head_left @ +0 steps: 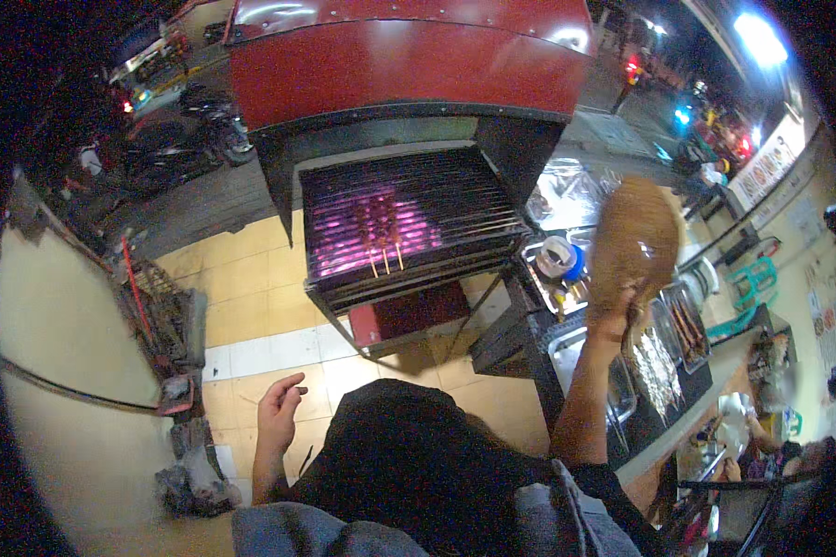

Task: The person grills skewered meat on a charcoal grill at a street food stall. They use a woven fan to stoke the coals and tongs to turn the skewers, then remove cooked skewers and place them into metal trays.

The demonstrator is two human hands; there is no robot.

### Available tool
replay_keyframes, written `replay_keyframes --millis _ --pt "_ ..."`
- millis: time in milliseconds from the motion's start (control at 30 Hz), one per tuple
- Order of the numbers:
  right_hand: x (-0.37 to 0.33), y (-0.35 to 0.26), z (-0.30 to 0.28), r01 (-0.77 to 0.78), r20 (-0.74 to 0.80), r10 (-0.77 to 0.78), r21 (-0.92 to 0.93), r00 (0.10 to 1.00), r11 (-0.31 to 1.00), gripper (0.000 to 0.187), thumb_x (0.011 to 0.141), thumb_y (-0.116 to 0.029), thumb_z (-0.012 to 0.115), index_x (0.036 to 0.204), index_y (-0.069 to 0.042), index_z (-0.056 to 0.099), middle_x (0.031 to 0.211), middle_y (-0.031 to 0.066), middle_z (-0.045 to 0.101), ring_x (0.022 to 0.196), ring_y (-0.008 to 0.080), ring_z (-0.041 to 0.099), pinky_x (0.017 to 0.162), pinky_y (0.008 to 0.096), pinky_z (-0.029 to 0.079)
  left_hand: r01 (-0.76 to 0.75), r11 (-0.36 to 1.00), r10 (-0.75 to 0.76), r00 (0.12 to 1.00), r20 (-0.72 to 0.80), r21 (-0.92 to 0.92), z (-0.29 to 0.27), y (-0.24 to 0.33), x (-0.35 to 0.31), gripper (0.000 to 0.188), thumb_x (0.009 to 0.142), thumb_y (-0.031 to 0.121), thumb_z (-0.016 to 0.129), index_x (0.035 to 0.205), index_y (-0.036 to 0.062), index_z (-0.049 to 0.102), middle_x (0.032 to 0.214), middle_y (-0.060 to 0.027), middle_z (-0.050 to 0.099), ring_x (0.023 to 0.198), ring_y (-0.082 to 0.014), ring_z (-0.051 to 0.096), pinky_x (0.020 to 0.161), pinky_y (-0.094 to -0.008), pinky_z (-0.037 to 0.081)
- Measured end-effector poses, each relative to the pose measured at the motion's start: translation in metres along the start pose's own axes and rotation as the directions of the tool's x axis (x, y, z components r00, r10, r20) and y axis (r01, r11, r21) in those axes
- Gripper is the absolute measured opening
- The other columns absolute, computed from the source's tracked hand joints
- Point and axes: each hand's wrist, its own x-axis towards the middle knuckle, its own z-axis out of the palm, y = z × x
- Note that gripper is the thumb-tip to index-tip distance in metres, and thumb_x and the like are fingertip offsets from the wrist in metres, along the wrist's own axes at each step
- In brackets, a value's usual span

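Grey cloth (320,531), cut off below; right fingers (628,295) around blurred brown fan (639,227); left fingers (290,382) loose, empty

the left forearm (270,457) comes up low on the person's left side, bare and nearly upright, with the wrist close to straight. the left hand (279,410) hangs loose in the air, its fingers (290,381) lightly bent and slightly parted, tips turned inward to the right. the right forearm (585,404), also bare, reaches farther forward, leaning a little outward. the right hand (620,308) is raised well ahead of the left and closed in a grip, its fingers partly hidden and blurred.
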Motion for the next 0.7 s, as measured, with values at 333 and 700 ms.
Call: replay_keyframes --millis 333,700 --pt "-0.076 0.035 0.019 -0.207 0.921 0.003 0.085 0.389 0.975 0.037 0.103 -0.026 0.061 0.128 0.0 0.067 0.12 0.0117 0.071 0.115 0.0272 0.063 0.105 0.0406 0.046 -0.005 1.0 0.007 0.996 -0.089 0.015 0.048 0.022 -0.019 0.033 0.104 0.015 0.058 0.133 0.0001 0.065 0.129 -0.0109 0.069 0.111 -0.0188 0.067 0.096 -0.0325 0.051" --pt "-0.086 0.053 0.032 0.2 0.918 -0.36 0.326 0.168 0.924 0.024 0.104 -0.019 0.057 0.118 -0.004 0.069 0.12 0.011 0.071 0.106 0.0224 0.067 0.091 0.0384 0.053 0.012 1.0 -0.008 0.987 -0.163 0.022 0.07 0.024 -0.033 0.036 0.108 0.019 0.055 0.138 0.0001 0.06 0.132 -0.0112 0.067 0.112 -0.0211 0.067 0.094 -0.0347 0.052"
